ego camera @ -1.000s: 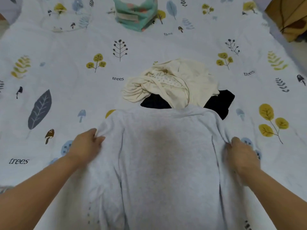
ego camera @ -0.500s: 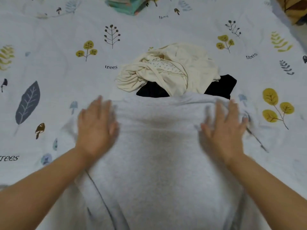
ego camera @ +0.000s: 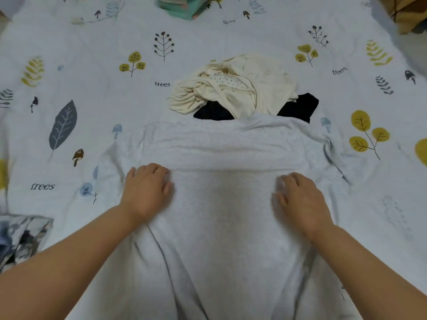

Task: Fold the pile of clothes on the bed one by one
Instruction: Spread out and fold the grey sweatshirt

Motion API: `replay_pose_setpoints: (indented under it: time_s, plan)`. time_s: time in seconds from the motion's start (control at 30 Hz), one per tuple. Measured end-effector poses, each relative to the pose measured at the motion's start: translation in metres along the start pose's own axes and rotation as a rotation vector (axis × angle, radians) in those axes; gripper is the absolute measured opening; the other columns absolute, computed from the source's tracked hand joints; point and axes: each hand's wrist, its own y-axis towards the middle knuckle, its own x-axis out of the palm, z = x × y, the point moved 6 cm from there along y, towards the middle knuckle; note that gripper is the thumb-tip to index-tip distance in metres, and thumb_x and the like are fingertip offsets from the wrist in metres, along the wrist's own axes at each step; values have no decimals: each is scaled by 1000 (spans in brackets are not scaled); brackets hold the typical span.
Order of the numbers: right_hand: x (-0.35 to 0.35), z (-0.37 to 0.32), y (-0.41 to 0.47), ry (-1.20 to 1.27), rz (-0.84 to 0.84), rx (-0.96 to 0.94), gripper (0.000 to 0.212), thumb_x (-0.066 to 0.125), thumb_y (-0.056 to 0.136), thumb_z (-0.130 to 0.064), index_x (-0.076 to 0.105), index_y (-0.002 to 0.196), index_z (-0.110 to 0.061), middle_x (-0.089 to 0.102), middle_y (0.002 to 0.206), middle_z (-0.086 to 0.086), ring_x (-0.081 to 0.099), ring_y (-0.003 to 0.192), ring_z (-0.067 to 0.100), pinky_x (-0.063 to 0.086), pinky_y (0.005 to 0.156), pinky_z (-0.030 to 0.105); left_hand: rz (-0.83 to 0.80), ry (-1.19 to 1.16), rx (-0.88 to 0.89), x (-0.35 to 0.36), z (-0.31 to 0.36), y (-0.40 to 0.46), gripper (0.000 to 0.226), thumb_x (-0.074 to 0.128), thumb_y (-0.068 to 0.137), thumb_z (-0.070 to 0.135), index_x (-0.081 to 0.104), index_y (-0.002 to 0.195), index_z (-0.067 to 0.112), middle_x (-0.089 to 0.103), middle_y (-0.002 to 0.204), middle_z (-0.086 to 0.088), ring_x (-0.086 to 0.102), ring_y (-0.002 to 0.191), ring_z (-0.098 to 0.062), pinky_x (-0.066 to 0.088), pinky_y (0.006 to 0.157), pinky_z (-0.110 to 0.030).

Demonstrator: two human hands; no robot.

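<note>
Both hands are down flat on the cloth, nothing gripped: the left hand (ego camera: pixel 147 192) presses palm-down with fingers loosely bent at about eight o'clock from the middle of the view, and the right hand (ego camera: pixel 300 199) mirrors it at about four o'clock, fingers spread and resting on the fabric. Under them lies the pale grey garment (ego camera: pixel 221 222), spread lengthways toward the person, its far edge just touching the heap at twelve o'clock. Judging by the ridge running across between the two hands, this looks like a smoothing pass before a fold. To do it well, sweep the palms outward and toward the far edge evenly, keeping pressure light so the cloth does not bunch, and square up the rumpled part out at two o'clock first. Beyond, the cream garment (ego camera: pixel 240 88) sits crumpled on top of a black garment (ego camera: pixel 298 107), both waiting their turn. Farther off at twelve o'clock, a teal folded piece (ego camera: pixel 184 8) sits at the top edge. All of it rests on the leaf-printed bedspread (ego camera: pixel 69 77); a dark patterned fabric (ego camera: pixel 20 239) shows at nine o'clock low.
</note>
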Motion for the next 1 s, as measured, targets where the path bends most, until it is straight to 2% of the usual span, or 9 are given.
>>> replay_pose_setpoints:
  time_s: [0.1, 0.23, 0.4, 0.5, 0.57, 0.67, 0.77, 0.9, 1.0]
  plan:
    - [3, 1, -48, 15, -43, 8, 35, 72, 69, -3, 63, 102, 4, 59, 100, 27, 58, 88, 46, 52, 70, 48, 32, -91, -18, -1, 7, -45, 52, 31, 76, 35, 68, 96, 4, 66, 95, -16, 63, 78, -37, 47, 72, -43]
    - [18, 7, -109, -22, -120, 76, 47, 73, 68, -11, 62, 111, 2, 55, 115, 34, 57, 101, 50, 52, 77, 55, 52, -140, -136, 10, 18, -105, 44, 42, 77, 30, 63, 102, 1, 62, 103, -20, 59, 87, -41, 48, 71, -44]
    - [29, 16, -183, -59, -359, 301, 73, 40, 94, -45, -3, 149, -24, -8, 155, 14, -1, 143, 35, 16, 112, 48, -92, -275, -546, 35, 24, -186, 50, 59, 85, 31, 41, 124, 4, 39, 130, -17, 42, 116, -36, 39, 93, -45]
    - [28, 17, -221, 61, -388, 456, 97, 52, 86, -50, -20, 145, -22, -7, 152, 15, 8, 140, 34, 28, 106, 47, -170, -368, -701, 52, 27, -228, 63, 62, 82, 47, 41, 121, 2, 47, 121, -16, 48, 112, -33, 41, 92, -41]
    - [30, 20, -241, 165, -391, 571, 97, 57, 84, -45, -11, 147, -14, 20, 143, 17, 27, 131, 33, 35, 99, 43, -201, -407, -664, 60, 31, -246, 56, 63, 81, 48, 50, 108, 1, 57, 102, -10, 56, 95, -25, 45, 78, -33]
    - [29, 22, -255, 238, -348, 546, 27, 49, 91, -32, 43, 106, -11, 53, 111, 14, 50, 107, 32, 42, 82, 36, -124, -671, -630, 59, 33, -261, 28, 58, 89, 28, 58, 94, 0, 62, 87, -9, 56, 79, -19, 43, 65, -27]
    - [13, 41, -257, 385, -237, 586, 28, 41, 95, -16, 34, 69, -13, 49, 77, 12, 50, 78, 30, 33, 66, 34, 94, -921, -749, 41, 8, -273, 12, 48, 95, 17, 56, 91, 9, 61, 86, -9, 56, 83, -25, 43, 74, -34]
    - [-18, 77, -260, 528, 23, 678, 14, 37, 96, -7, 45, 85, -5, 47, 74, 10, 40, 72, 25, 27, 64, 33, 229, -845, -889, 28, -32, -290, 27, 46, 95, 13, 49, 71, 1, 50, 67, -13, 47, 71, -27, 35, 67, -36]
    - [-4, 74, -267, 600, -88, 716, 15, 48, 94, -19, 50, 98, -4, 55, 82, 10, 49, 76, 27, 36, 67, 34, 105, -781, -951, 37, -31, -296, 36, 55, 92, 27, 53, 75, -5, 53, 66, -15, 48, 64, -27, 36, 63, -37]
